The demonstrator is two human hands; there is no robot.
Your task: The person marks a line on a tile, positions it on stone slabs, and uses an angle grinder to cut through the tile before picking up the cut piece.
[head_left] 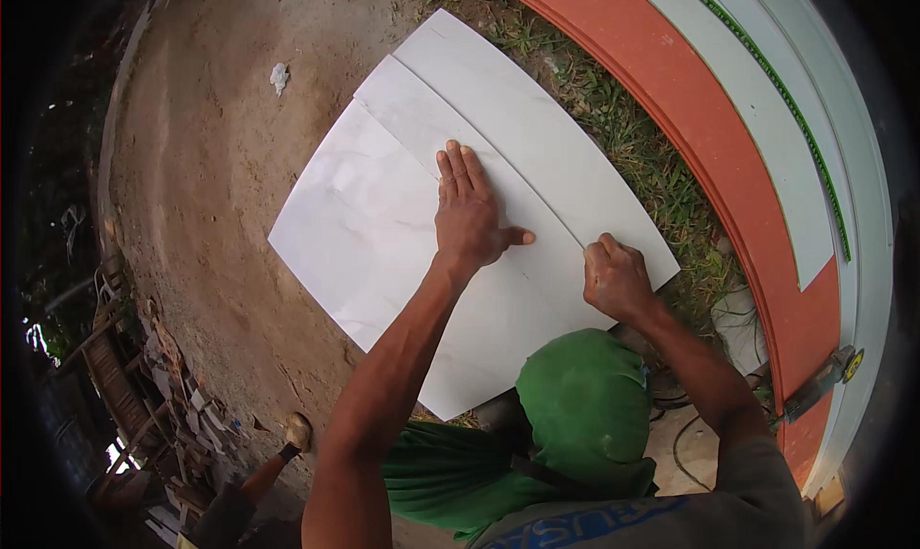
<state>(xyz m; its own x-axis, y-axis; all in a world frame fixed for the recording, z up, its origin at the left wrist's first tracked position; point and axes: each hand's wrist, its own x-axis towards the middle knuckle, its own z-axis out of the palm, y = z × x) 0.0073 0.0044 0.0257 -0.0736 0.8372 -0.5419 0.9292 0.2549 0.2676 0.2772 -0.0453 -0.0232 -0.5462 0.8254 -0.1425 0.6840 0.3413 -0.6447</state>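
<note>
Large white panels [345, 214] with faint grey veining lie on the ground in front of me, overlapping, one edge running diagonally across a lower white panel [537, 118]. My left hand [468, 214] presses flat on the upper panel, fingers stretched and thumb spread. At the near right end of that diagonal edge, my right hand [618, 279] is closed, knuckles up. Whatever it pinches is hidden under the fingers. A faint thin line crosses the upper panel near my left fingertips.
Red boards [671, 80] and pale strips lie along the right, with a green perforated strip [767, 70] and an angle grinder [821, 386] on top. A green head covering [585, 396] fills the lower middle. Broken scraps [196, 415] and a shod foot [298, 432] are lower left.
</note>
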